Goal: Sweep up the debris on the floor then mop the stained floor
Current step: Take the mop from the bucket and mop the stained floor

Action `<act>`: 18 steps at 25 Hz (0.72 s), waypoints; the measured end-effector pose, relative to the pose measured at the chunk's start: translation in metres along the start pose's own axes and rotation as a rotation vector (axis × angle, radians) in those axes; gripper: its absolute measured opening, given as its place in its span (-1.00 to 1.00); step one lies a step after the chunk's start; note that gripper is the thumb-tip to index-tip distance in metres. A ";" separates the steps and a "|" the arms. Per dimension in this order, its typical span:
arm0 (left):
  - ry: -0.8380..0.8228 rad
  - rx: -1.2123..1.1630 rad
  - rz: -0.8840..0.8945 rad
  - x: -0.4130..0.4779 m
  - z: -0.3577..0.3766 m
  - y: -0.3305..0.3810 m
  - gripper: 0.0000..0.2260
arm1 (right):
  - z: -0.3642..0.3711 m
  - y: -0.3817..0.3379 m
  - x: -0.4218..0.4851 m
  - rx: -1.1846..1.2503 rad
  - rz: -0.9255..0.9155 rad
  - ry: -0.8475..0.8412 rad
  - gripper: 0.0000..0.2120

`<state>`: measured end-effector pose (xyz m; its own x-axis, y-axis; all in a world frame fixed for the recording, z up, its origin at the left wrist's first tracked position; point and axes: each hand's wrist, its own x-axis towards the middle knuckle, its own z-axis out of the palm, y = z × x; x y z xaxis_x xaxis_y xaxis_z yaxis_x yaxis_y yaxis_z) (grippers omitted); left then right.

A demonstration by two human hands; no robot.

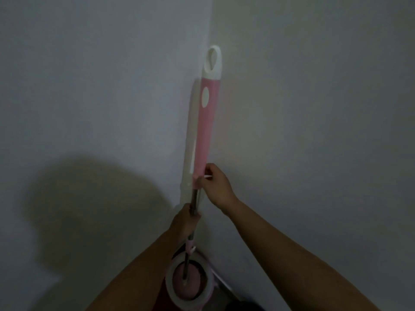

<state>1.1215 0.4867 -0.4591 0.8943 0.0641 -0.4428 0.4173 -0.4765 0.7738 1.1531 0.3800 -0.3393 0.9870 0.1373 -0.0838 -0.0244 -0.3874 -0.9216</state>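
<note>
Against the corner where two pale walls (101, 75) meet, a person holds a mop (205, 131) nearly upright, its long axis running from the hanging loop at the top straight down to the bucket (175, 288) by their feet. The left hand (185, 222) is the lower one, its fingers closed round the bare metal pole just under the grip. The right hand (216, 187) sits higher, at the bottom edge of the pink grip, with its fingers (207, 170) pinched on a small white tab or collar there; whether this is a lock being turned I cannot tell. The two hands are close together on the shaft, the right nearer the grip and the left nearer the mop head.

The grip is smooth, matte pink plastic with a white oval inset and a white looped cap. Below it the pole is thin, shiny steel, with a pink joint lower down. The mop head (187, 286) looks like a soft, round, pinkish pad, and it rests inside the bucket's round white-rimmed basket. I judge the mopping stage is only being prepared, since the head is in the bucket and not on the floor. Any lift has to go straight up along the pole to clear the rim. A large soft shadow (89, 205) lies on the left wall.
</note>
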 end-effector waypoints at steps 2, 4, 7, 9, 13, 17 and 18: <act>-0.049 0.044 0.000 -0.011 0.015 -0.010 -0.79 | -0.002 0.009 -0.030 0.089 -0.012 0.034 -0.77; -0.079 0.074 0.055 -0.028 0.026 -0.014 -0.83 | -0.005 0.012 -0.057 0.128 -0.007 0.078 -0.78; -0.050 0.169 0.186 -0.056 0.026 -0.013 -0.82 | -0.010 -0.005 -0.092 0.127 -0.025 0.139 -0.77; -0.018 0.200 0.299 -0.077 0.018 -0.011 -0.80 | -0.012 -0.024 -0.118 0.129 -0.098 0.212 -0.80; 0.042 0.134 0.555 -0.132 -0.006 -0.008 -0.83 | -0.006 -0.072 -0.179 0.206 -0.255 0.360 -0.78; 0.055 0.006 0.754 -0.200 -0.030 0.003 -0.87 | 0.008 -0.123 -0.250 0.281 -0.391 0.509 -0.74; 0.049 -0.031 0.787 -0.216 -0.031 0.007 -0.86 | 0.008 -0.133 -0.269 0.285 -0.424 0.551 -0.73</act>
<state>0.9358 0.4966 -0.3440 0.9343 -0.2434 0.2603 -0.3379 -0.3730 0.8641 0.8900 0.4017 -0.1966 0.8558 -0.2830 0.4330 0.4093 -0.1413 -0.9014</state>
